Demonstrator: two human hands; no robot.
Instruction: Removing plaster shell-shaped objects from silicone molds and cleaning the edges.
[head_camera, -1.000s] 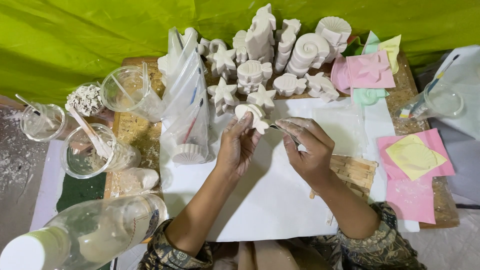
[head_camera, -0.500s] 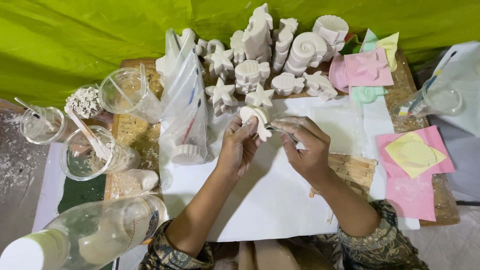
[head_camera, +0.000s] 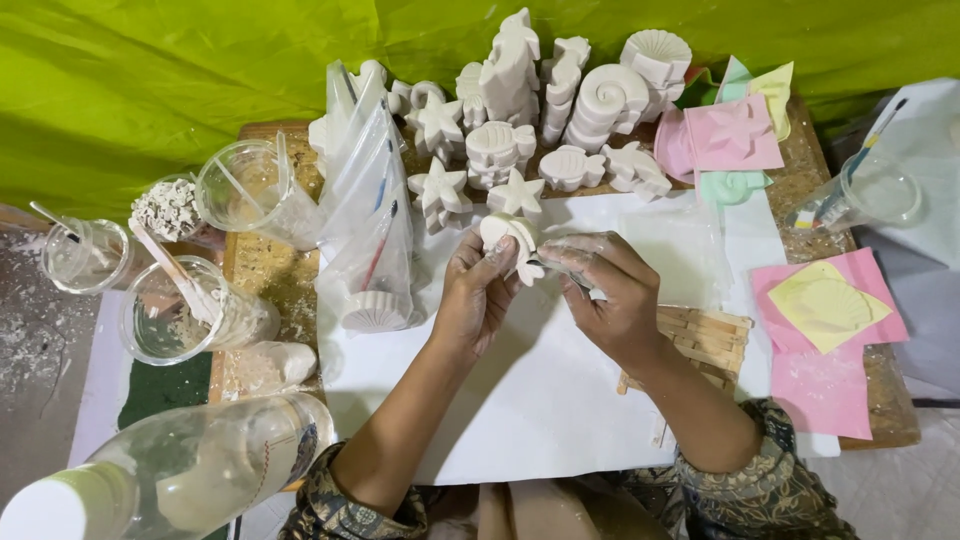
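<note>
Soft, even daylight is filling the scene, and the green backdrop (head_camera: 180, 90) is glowing brightly. The white paper sheet (head_camera: 520, 400) is reflecting strongly without blowing out. Only faint shadows are lying under the forearms. The plastic bottle (head_camera: 180, 480) (nearest the lens) is looking blurred, and the edges are bowing slightly.

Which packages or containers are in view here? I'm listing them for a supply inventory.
Clear plastic bag: upright left of the left hand, holding brushes and a white shell cast.
Clear plastic bottle: bottom left, lying tilted, white cap.
Clear plastic cups: left side, plaster-smeared.
No labels, signs or screens.
</note>
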